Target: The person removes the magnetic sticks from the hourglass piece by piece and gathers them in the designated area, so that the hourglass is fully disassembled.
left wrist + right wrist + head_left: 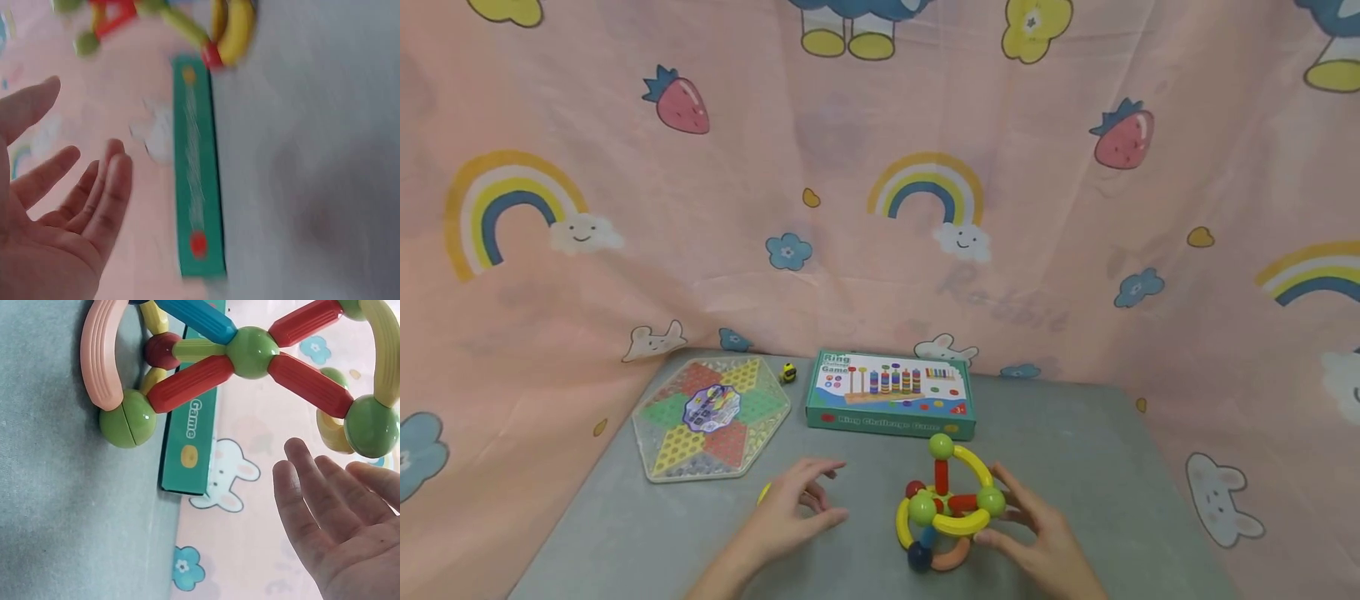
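A magnetic stick-and-ball toy [942,479] stands on the table, built of green, red and dark blue balls, red, blue and green rods, and curved yellow and pink pieces. My right hand [1037,533] is at its right side, fingers extended close by a green ball [372,425]. No piece lies in that palm in the right wrist view. To the left of the toy, my left hand [793,508] hovers with loosely bent fingers and holds nothing. A yellow piece [763,492] peeks out from behind it, mostly hidden.
Behind the toy lies a green Ring Challenge Game box [891,425]. A hexagonal Chinese checkers board [673,417] sits at the back left, with a small yellow-and-black bee figure [788,372] near its corner. A pink patterned curtain [850,308] hangs along the table's back edge.
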### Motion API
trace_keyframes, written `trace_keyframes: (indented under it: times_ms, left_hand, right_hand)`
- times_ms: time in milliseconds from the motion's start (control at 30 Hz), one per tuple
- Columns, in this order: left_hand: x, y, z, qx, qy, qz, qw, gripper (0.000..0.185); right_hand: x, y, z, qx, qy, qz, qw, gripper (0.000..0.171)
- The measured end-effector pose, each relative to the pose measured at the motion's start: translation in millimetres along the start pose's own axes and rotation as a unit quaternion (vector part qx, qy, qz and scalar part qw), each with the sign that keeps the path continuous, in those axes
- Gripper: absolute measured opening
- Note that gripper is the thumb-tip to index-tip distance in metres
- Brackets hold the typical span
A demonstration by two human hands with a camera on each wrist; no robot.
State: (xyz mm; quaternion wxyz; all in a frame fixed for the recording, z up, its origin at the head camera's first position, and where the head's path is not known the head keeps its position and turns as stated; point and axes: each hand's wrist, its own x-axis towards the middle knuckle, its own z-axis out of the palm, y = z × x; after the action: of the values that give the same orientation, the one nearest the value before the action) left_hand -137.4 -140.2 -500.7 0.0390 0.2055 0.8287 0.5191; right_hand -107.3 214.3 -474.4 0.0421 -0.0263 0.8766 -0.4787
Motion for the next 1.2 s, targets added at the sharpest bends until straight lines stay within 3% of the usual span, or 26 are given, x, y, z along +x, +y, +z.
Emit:
trace_keyframes:
  times_ms: [133,267,367,800,1067,1200]
  left_hand:
    - [10.0,22.2,17.3,-0.078,-0.054,-0.012,0.9954,0.047]
    - [20.2,38.8,36.4,-0.128,-0.103,-0.014,0.9864,0.048]
    - [25.0,48.1,50.4,-0.150,-0.121,-0.004,0.9813,0.049]
    - [30.8,61.9,80.8,-0.143,-0.097,0.033,0.9844,0.044]
    - [34.9,61.5,85.7,-0.108,-0.065,0.067,0.9897,0.024]
    - [37.1,60.6,86.9,-0.100,-0.066,0.057,0.9911,0.024]
  right_hand:
    - [0.5,-2.3,0.2,-0.008,0.005,-0.005,1.000,0.086]
    - [0.3,-3.7,1.1,-0.009,0.003,0.004,1.000,0.083]
    - [0.0,-3.7,1.8,-0.003,-0.002,0.007,1.000,0.081]
    - [0.7,-5.0,6.4,0.013,0.008,0.001,1.000,0.062]
    - [3.2,-7.5,12.8,-0.028,0.047,0.039,0.998,0.066]
    - [4.8,-8.4,13.8,-0.037,0.054,0.054,0.996,0.069]
